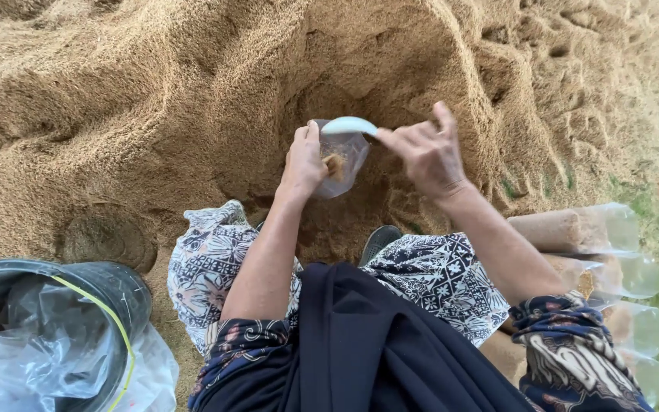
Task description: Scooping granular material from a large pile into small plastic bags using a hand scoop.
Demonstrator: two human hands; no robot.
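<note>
Left hand [303, 162] grips a thin clear plastic bag [343, 164] holding some grainy husk; right hand [423, 152] pinches its rim, seemingly, above the loose sawdust heap [116, 99].

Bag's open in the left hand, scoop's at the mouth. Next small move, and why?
Probably tip the pale scoop so its load drops into the clear bag. The right hand holds the scoop right over the bag's mouth, the left hand grips the bag's rim, and only a little brown husk shows inside, unlike the filled bags lying at the right.
</note>
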